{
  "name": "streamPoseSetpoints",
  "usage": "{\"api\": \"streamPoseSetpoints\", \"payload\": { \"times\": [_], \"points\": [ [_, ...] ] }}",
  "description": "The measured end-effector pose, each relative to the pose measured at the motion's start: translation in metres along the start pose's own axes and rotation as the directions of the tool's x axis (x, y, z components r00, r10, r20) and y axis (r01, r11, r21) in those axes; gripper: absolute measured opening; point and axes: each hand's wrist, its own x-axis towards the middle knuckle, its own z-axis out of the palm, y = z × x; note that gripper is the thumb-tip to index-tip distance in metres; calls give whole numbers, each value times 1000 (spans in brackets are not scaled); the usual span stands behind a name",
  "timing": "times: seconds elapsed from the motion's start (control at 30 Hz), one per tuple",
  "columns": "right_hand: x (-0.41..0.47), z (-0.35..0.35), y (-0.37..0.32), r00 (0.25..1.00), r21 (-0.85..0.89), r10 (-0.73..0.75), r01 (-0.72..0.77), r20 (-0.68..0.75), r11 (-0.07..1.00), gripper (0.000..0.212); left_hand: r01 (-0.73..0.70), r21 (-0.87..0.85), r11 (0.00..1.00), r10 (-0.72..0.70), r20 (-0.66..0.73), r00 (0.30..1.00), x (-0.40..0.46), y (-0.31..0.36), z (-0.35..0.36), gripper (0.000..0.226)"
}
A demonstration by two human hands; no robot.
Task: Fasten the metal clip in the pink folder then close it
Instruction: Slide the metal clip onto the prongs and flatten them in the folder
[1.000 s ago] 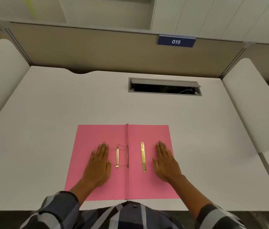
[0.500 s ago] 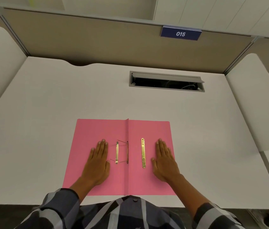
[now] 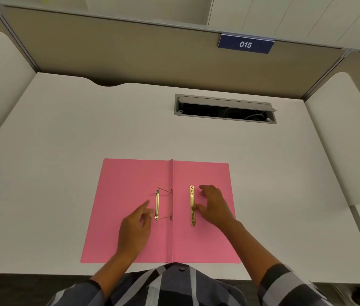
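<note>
Pink folder (image 3: 130,195) lies open and flat on the white desk (image 3: 64,140), its brass clip bar (image 3: 192,205) loose on the right leaf and the prong base (image 3: 157,205) left of the spine. Left hand (image 3: 133,228) hovers empty, index finger beside the prong base; right hand (image 3: 213,206), fingers curled, touches the bar's edge without gripping it.

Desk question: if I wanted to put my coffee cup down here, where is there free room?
The white desk is bare left of the pink folder, right of it, and behind it up to the open cable hatch. The crowded part is the folder's middle, where the left hand, right hand and loose gold clip bar sit.
</note>
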Motion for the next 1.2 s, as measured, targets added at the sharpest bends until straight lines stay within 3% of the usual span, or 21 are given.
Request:
{"api": "streamPoseSetpoints", "payload": {
  "times": [0.1,0.2,0.63,0.87,1.2],
  "points": [
    [14,-4,-8,994,23,9,-11,111,1000,90,166,-145,975,-155,80,985,-7,5,3,32],
    [25,-6,-14,983,-59,-2,13,182,998,93,261,-214,941,-223,185,957,-12,5,8,26],
    [43,-16,-32,971,-159,26,12,238,987,87,427,-458,779,-339,265,903,-9,26,22,20],
    [38,-15,-32,969,54,65,-80,240,995,55,424,-546,723,-336,258,906,-4,29,24,19],
    [31,-22,-68,988,414,-10,-55,154,909,52,384,-539,750,-267,285,921,1,26,25,24]
  ]
}}
